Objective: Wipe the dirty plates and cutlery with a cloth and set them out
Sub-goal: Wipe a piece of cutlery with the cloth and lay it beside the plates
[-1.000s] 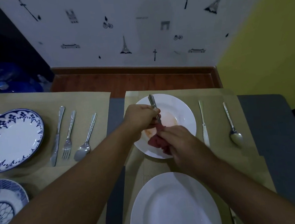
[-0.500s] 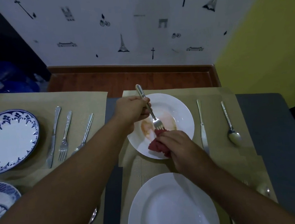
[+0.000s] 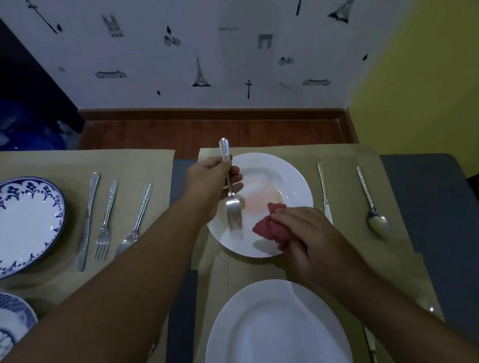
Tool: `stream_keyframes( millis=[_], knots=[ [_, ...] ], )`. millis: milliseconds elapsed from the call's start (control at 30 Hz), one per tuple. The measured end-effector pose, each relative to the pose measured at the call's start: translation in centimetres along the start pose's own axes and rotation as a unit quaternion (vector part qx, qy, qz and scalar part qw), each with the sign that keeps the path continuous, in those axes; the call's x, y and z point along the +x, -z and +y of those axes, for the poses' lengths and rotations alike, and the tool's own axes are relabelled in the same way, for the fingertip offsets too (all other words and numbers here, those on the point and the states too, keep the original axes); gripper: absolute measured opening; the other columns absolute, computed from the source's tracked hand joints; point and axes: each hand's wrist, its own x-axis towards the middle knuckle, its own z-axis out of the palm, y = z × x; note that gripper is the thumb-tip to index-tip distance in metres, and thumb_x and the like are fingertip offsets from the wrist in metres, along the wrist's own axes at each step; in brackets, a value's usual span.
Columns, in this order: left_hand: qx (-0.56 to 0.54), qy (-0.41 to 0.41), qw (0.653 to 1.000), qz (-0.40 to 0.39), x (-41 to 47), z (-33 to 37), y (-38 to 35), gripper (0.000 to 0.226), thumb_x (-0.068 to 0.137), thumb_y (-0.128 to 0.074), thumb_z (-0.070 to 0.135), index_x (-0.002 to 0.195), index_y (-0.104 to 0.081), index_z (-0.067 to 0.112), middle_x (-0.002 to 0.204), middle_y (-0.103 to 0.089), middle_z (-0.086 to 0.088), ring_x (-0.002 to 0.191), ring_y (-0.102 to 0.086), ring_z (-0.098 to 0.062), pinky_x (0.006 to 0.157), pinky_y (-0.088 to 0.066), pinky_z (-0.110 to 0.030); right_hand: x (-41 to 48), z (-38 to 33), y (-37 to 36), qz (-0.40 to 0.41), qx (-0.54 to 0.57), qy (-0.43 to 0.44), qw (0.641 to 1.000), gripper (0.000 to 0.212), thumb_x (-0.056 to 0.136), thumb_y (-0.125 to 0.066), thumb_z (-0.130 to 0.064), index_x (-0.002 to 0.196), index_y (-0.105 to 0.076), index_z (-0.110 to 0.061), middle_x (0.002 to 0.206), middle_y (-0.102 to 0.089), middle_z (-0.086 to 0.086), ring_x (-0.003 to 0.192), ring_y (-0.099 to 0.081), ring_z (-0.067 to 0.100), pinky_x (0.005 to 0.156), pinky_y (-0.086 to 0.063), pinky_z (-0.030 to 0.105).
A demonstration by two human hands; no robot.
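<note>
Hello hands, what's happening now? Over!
Left hand holds fork above stained plate. Right hand grips red cloth. Nothing in the way.

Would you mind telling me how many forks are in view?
2: one fork held in the left hand over the stained white plate, another fork on the left placemat between knife and spoon. Cutlery at the bottom edge is unclear.

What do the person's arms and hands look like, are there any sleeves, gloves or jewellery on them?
Both forearms are bare right up to the bottom edge of the picture, so no sleeves show. The left hand and the right hand wear no gloves. No watch, bracelet or ring can be seen on either wrist or on the fingers that show. The light is dim, so small details could be missed.
</note>
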Motion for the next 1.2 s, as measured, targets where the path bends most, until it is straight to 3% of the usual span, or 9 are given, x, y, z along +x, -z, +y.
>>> stream_keyframes(
  millis=[67,167,267,500,633,767,967,1100,1200],
  knots=[
    [-0.053,0.033,0.998,-0.021,-0.4,-0.1,-0.3,0.023,0.101,-0.057,0.014,0.118,-0.066,0.002,0.087,-0.062,-0.012,0.082,-0.067,-0.026,0.074,-0.063,-0.039,0.4,-0.5,0.0,-0.001,-0.001,0.003,1.000,0.044,0.084,-0.050,-0.003,0.126,-0.061,-0.010,0.125,-0.062,0.003,0.116,-0.053,0.021,0.103,-0.041,0.030],
    [-0.074,0.079,0.993,-0.054,-0.9,-0.1,-0.7,0.027,0.102,-0.055,0.019,0.119,-0.065,0.001,0.086,-0.059,-0.009,0.073,-0.060,-0.016,0.064,-0.052,-0.025,0.8,-1.2,0.3,-0.005,0.002,0.001,1.000,0.048,0.081,-0.058,0.005,0.126,-0.061,-0.012,0.124,-0.062,0.002,0.116,-0.051,0.018,0.104,-0.035,0.019],
    [-0.067,0.095,0.991,-0.072,-1.3,-0.2,-0.9,0.028,0.104,-0.048,0.014,0.120,-0.065,0.001,0.083,-0.056,-0.005,0.072,-0.052,-0.011,0.067,-0.044,-0.023,1.0,-1.6,0.5,-0.009,0.007,-0.004,1.000,0.049,0.081,-0.059,0.007,0.126,-0.061,-0.012,0.126,-0.062,0.001,0.117,-0.050,0.016,0.104,-0.033,0.016],
    [0.052,0.042,0.997,-0.049,-1.9,-0.9,-1.8,0.015,0.098,-0.063,0.014,0.106,-0.073,0.008,0.098,-0.064,-0.011,0.090,-0.061,-0.023,0.076,-0.061,-0.035,0.3,-1.2,1.0,-0.020,0.000,-0.009,1.000,0.045,0.086,-0.055,-0.006,0.131,-0.059,-0.011,0.129,-0.061,0.004,0.120,-0.051,0.020,0.105,-0.042,0.033],
    [0.072,-0.001,0.997,-0.039,-2.3,-1.0,-3.5,0.011,0.097,-0.065,0.014,0.103,-0.072,0.009,0.094,-0.073,-0.008,0.085,-0.069,-0.019,0.066,-0.058,-0.028,-1.0,-0.2,1.8,-0.012,0.005,-0.016,1.000,0.044,0.088,-0.049,-0.007,0.131,-0.059,-0.012,0.130,-0.060,0.002,0.121,-0.051,0.019,0.105,-0.042,0.033],
    [0.088,-0.039,0.993,-0.068,-3.0,-1.6,-6.6,0.014,0.097,-0.063,0.007,0.107,-0.070,0.001,0.096,-0.071,-0.015,0.078,-0.068,-0.019,0.065,-0.059,-0.023,-3.3,1.4,3.3,-0.010,0.002,-0.051,0.999,0.044,0.089,-0.053,-0.012,0.133,-0.058,-0.015,0.131,-0.059,0.000,0.122,-0.049,0.015,0.107,-0.040,0.029],
    [0.129,-0.054,0.984,-0.110,-3.3,-3.4,-13.4,0.009,0.097,-0.061,0.002,0.101,-0.068,0.002,0.092,-0.068,-0.016,0.081,-0.066,-0.024,0.084,-0.062,-0.039,-7.2,5.6,5.4,0.005,0.001,-0.085,0.996,0.043,0.092,-0.046,-0.018,0.132,-0.059,-0.011,0.134,-0.058,0.003,0.125,-0.051,0.016,0.108,-0.038,0.031],
    [0.175,-0.055,0.975,-0.125,-3.2,-4.9,-17.8,0.019,0.097,-0.059,0.000,0.114,-0.065,-0.006,0.099,-0.067,-0.019,0.080,-0.064,-0.022,0.075,-0.061,-0.032,-9.6,8.0,7.0,0.031,0.008,-0.110,0.993,0.041,0.091,-0.050,-0.016,0.131,-0.060,-0.011,0.134,-0.058,0.001,0.125,-0.049,0.012,0.110,-0.035,0.026],
    [0.203,-0.057,0.971,-0.113,-2.7,-6.1,-20.2,0.015,0.098,-0.058,-0.002,0.111,-0.064,-0.005,0.094,-0.063,-0.019,0.074,-0.061,-0.021,0.063,-0.059,-0.023,-11.0,9.8,8.1,0.035,0.003,-0.109,0.993,0.044,0.088,-0.046,-0.017,0.128,-0.062,-0.012,0.132,-0.058,-0.001,0.125,-0.050,0.012,0.109,-0.035,0.023]
  ],
)
